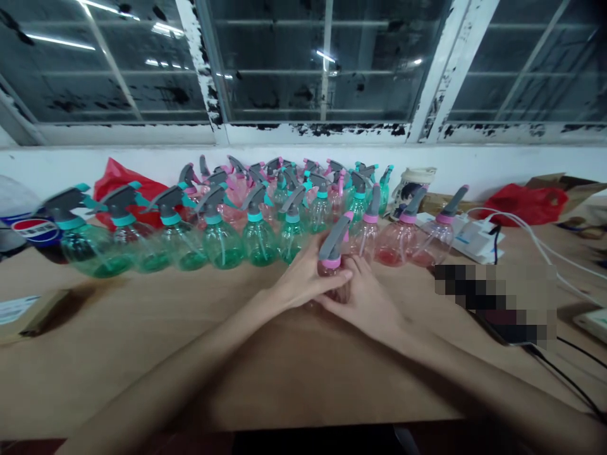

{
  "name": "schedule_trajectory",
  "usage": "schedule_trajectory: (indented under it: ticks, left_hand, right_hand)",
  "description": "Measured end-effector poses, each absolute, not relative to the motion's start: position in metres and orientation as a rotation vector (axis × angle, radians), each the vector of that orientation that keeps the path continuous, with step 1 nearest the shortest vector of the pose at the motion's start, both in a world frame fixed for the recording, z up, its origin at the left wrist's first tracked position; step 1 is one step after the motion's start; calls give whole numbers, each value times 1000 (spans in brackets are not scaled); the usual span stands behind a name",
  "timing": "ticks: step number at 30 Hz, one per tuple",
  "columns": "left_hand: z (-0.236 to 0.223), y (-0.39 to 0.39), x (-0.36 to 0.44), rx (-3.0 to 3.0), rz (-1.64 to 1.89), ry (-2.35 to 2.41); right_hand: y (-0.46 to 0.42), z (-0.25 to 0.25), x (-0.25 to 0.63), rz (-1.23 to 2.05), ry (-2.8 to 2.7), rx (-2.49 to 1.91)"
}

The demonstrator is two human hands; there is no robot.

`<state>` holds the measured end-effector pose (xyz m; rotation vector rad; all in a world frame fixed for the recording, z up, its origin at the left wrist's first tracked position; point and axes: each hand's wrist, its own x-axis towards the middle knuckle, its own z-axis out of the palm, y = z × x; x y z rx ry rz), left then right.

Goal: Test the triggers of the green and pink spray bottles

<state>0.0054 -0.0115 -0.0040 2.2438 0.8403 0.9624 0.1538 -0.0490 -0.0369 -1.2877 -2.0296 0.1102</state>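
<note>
My left hand [306, 272] and my right hand [365, 303] meet over the wooden tabletop [294, 385], both wrapped around a pink-tinted plastic spray bottle [334, 253]. Its grey trigger head and pink collar stick up above my fingers, while my hands hide most of its body. Just behind my hands stands a row of green-tinted spray bottles [222, 246] with teal collars. To their right are several pink-tinted ones [398, 245]. Many more bottles crowd together behind them [284, 196].
Red plastic bags [126, 189] lie at the back left and right [526, 205]. A white power strip [474, 237] with white cables sits at right, beside a pixelated patch [496, 303]. A Pepsi-labelled object [35, 230], printed mug [410, 193] and cardboard box [28, 313] stand nearby, below a window.
</note>
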Motion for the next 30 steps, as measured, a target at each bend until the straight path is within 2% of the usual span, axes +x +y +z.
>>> schedule_trajectory:
  ticks: [5,15,30]
  left_hand:
    - [-24,-34,-24,2261,758,1083]
    - [-35,-73,-61,2104,641,1466]
    - [-25,-42,-12,2117,681,1353]
  right_hand:
    - [-19,-36,171,-81,-1982,-1456]
    - [16,-36,172,-144,-1956,-1591]
    - [27,-26,157,-84,-1935,-1602]
